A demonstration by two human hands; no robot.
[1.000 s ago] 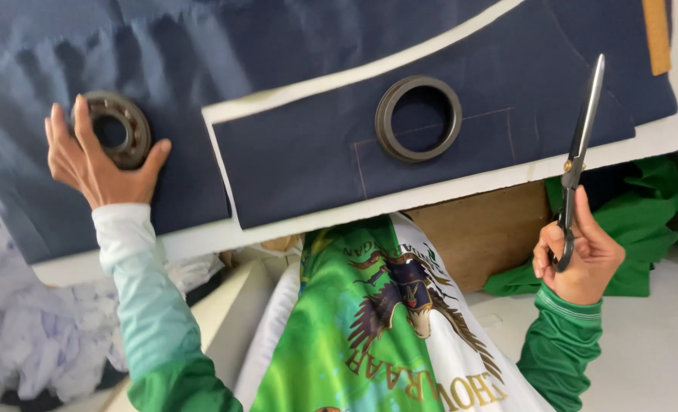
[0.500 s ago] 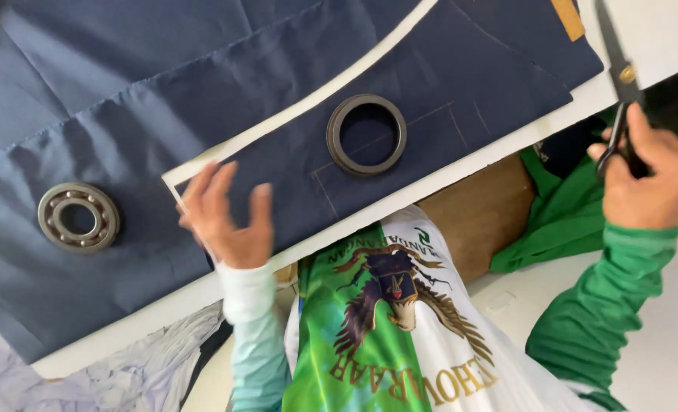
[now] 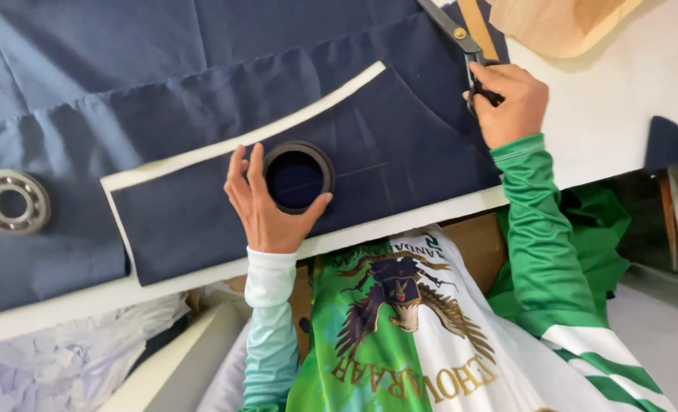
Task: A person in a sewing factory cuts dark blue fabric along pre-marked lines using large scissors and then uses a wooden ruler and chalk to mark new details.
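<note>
My left hand (image 3: 266, 206) rests on navy blue cloth (image 3: 201, 91), its fingers curled around the left side of a dark metal ring (image 3: 298, 177) that lies on a cut cloth piece edged by a white pattern (image 3: 239, 145). My right hand (image 3: 508, 103) grips black-handled scissors (image 3: 461, 38) at the upper right, blades pointing up and left over the cloth's edge. A steel ball bearing (image 3: 13, 201) sits alone on the cloth at the far left.
The white table (image 3: 621, 114) shows bare at the right, with a tan paper piece (image 3: 560, 23) at the top and a navy scrap (image 3: 667, 141). Green cloth (image 3: 598, 221) hangs below the table edge. Pale crumpled fabric (image 3: 49, 366) lies at lower left.
My left hand left the bearing and moved right onto the dark ring. My right hand carried the scissors up and in over the cloth's right edge.
</note>
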